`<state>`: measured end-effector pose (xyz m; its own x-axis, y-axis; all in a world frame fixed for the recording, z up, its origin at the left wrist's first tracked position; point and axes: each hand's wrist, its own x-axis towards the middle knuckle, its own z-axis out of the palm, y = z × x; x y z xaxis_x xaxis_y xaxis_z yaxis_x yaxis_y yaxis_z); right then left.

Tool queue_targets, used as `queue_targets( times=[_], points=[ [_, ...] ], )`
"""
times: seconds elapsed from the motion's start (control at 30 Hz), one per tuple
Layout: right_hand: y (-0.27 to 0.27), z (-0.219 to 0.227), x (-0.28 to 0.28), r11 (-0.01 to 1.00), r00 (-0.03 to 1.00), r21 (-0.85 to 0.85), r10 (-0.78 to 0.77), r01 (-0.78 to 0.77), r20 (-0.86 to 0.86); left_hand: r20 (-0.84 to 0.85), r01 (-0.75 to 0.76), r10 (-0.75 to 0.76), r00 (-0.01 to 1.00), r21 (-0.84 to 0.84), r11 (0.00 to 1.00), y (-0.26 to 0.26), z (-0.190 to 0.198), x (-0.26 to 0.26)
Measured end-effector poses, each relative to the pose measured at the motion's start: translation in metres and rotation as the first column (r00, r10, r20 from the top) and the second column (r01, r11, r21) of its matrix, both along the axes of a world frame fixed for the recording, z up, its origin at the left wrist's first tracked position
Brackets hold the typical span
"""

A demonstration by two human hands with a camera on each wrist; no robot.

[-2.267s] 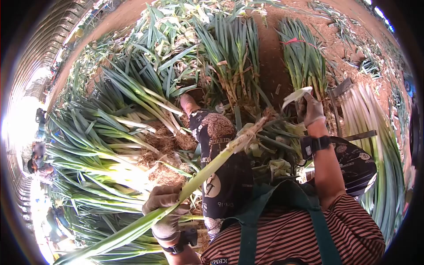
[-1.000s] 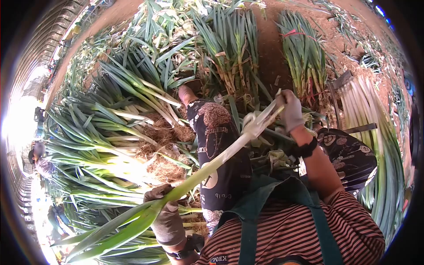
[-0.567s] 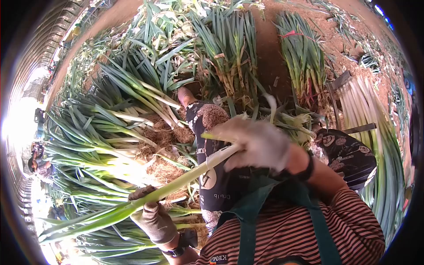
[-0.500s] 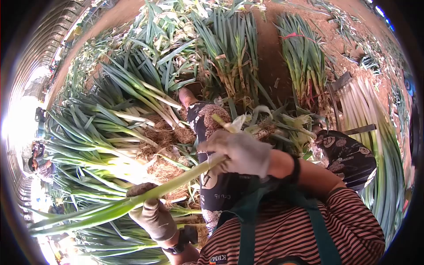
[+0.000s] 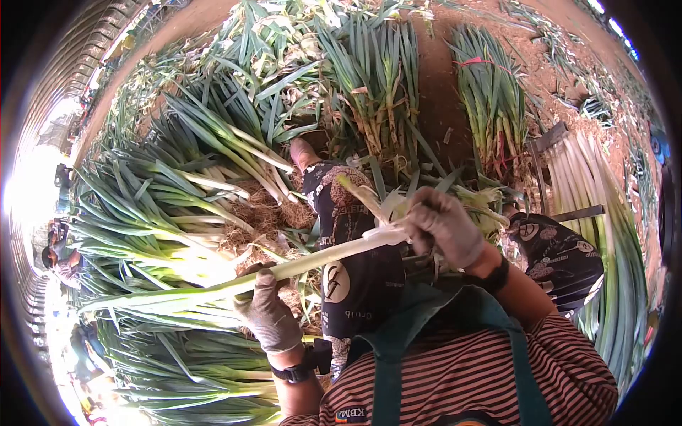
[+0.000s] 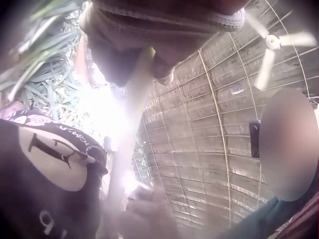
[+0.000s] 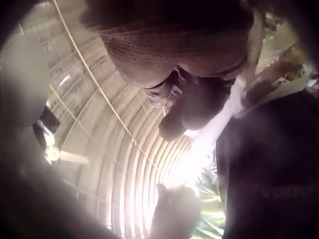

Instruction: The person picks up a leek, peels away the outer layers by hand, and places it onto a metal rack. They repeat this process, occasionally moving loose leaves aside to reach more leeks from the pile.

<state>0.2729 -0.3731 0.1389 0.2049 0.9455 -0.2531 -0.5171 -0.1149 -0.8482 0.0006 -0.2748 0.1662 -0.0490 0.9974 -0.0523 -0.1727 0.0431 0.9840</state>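
Observation:
A long leek (image 5: 334,253) lies slanted across the person's lap in the head view, green leaves at left, pale root end at right. Around its green part the gloved left hand (image 5: 270,312) grips, thumb over the top. At the pale end, the gloved right hand (image 5: 446,228) pinches the leek with curled fingers. A loose peeled layer (image 5: 364,201) sticks up beside that end. The left wrist view shows the pale shaft (image 6: 132,114) running down from the glove; in the right wrist view the shaft (image 7: 214,124) passes by the fingers.
Untrimmed leeks (image 5: 163,248) with bushy roots (image 5: 266,273) are heaped at left. Standing bundles (image 5: 380,92) and a red-tied bundle (image 5: 490,99) are ahead. Cleaned leeks (image 5: 604,213) lie at right beside a metal bar frame (image 5: 579,214). Leaf scraps litter the ground ahead.
The right hand drew a strip away from the leek, came back to its pale end and now sits farther right there. The left hand keeps its grip; the leek now lies flatter.

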Motion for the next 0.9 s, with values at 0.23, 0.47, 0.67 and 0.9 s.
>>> queue_targets(
  times=[0.23, 0.47, 0.67, 0.9],
  points=[
    [-0.008, -0.021, 0.035, 0.936, 0.9, -0.11, -0.352, 0.335, -0.257, -0.016, -0.013, 0.013, 1.0, -0.022, 1.0, -0.011, -0.003, 0.014],
    [-0.013, -0.005, 0.055, 0.935, 0.571, 0.119, -0.301, 0.334, 0.763, -0.039, -0.021, 0.022, 0.999, 0.019, 1.0, -0.004, 0.005, -0.007],
    [0.034, 0.029, -0.034, 0.864, 0.197, 0.296, -0.233, -0.407, 0.952, -0.106, 0.03, -0.022, 0.994, 0.071, 0.997, -0.009, 0.005, 0.005],
    [0.055, 0.018, -0.053, 0.862, 0.082, 0.112, -0.082, -0.494, 0.993, -0.149, 0.012, 0.001, 0.989, 0.086, 0.996, -0.013, 0.006, 0.0]
  ],
)
